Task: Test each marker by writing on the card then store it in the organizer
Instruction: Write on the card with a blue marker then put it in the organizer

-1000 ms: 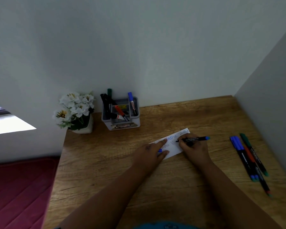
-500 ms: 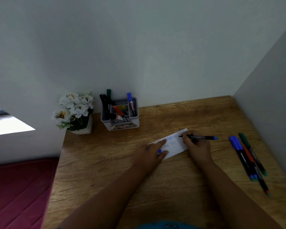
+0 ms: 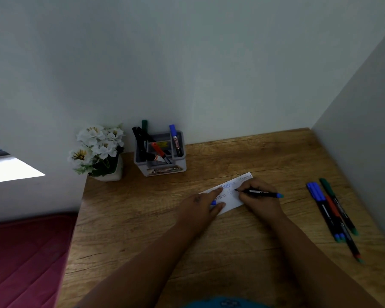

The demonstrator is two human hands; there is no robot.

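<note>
The thin black marker with the blue end cap (image 3: 259,193) lies almost level in your right hand (image 3: 257,197), tip pointing left onto the white paper card (image 3: 232,200) and capped end pointing right, toward the wall side of the desk. Your fingers are curled round its front part in a writing grip, the tip resting on the lower line of handwriting. Your left hand (image 3: 201,202) presses the card's left half flat with straight fingers, and something small and blue (image 3: 213,202), probably this marker's cap, shows under them; I cannot tell how it is held.

From the card, the grey plastic organizer (image 3: 160,156) stands further back and to the left, against the wall, already holding several markers. Storing this one looks like a reach up and left across the card, so your left hand is nearer to it. The white flowers in a pot (image 3: 98,150) stand just beside the organizer. The untested markers (image 3: 332,215) lie well apart on the wooden desk (image 3: 131,230), to your right.
</note>
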